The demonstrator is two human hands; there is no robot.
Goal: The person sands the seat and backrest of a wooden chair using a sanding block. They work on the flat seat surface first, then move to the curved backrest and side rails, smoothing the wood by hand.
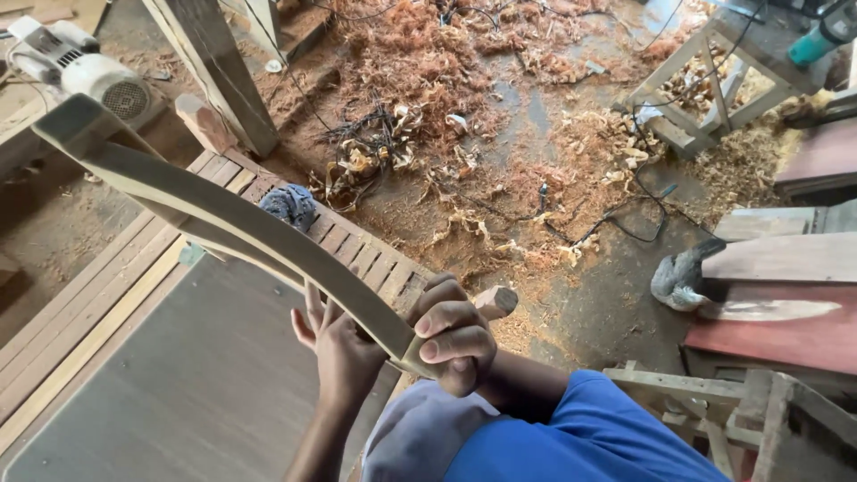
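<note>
The near end of the curved wooden piece is buried inside the right hand, so its tip cannot be seen. The right hand is wrapped tight round that end, knuckles toward the camera. The left hand sits just beside it, under the curve, with fingers spread flat against the wood; whether it grips or only steadies is hard to tell, since the piece covers the palm. The left forearm is cut off by the bottom edge, and the blue sleeve hides the right elbow. From the hands the piece arcs up and away to the left, its far end blurred.

Below the hands lies a flat grey-brown board edged by a slatted wooden panel. Beyond the hands, the dirt floor carries reddish shavings and a black cable. Far left stands a white motor; right of the hands, stacked planks.
</note>
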